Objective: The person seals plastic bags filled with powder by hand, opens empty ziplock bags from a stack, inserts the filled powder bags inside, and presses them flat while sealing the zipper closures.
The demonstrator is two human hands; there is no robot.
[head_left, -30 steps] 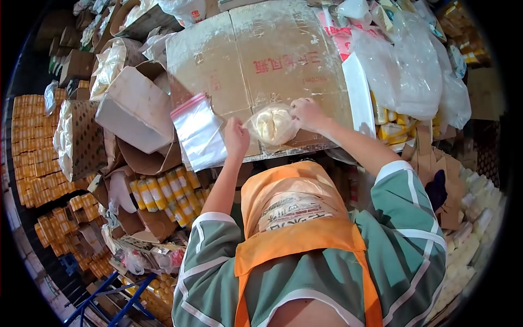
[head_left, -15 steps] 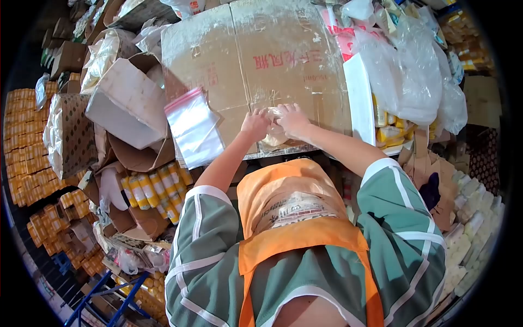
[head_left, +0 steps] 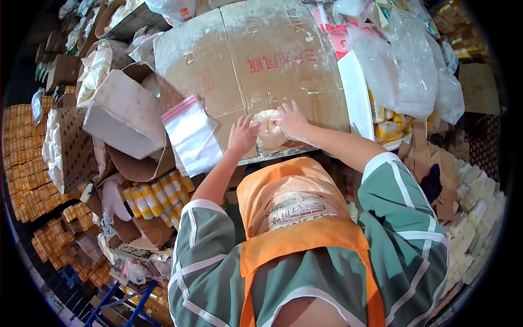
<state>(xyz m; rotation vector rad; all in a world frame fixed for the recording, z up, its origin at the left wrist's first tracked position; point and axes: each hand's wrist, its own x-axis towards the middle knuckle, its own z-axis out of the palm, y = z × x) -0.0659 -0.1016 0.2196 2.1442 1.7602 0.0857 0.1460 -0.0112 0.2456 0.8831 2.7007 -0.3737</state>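
A clear plastic bag with something pale and creamy inside [head_left: 271, 139] lies near the front edge of the cardboard sheet [head_left: 283, 71]. My left hand [head_left: 243, 134] pinches the left part of the bag's gathered upper edge. On the right of that edge, my right hand [head_left: 291, 121] has its thumb side curled onto the plastic, with one finger raised. Both hands are close together, just above the pale contents. To the left of my left hand lies a stack of flat zip bags [head_left: 192, 135] with a pink-red top strip.
A white foam box [head_left: 125, 113] leans in a carton on the left. Yellow packets [head_left: 158, 196] are stacked below it. On the right stand a white panel [head_left: 357, 98] and clear plastic bags [head_left: 417, 71]. Blue metal bars [head_left: 117, 305] are at the lower left.
My hands were apart at the bag's two sides, then came together over its top. Now they sit slightly further apart along its gathered edge, and more of the pale contents shows.
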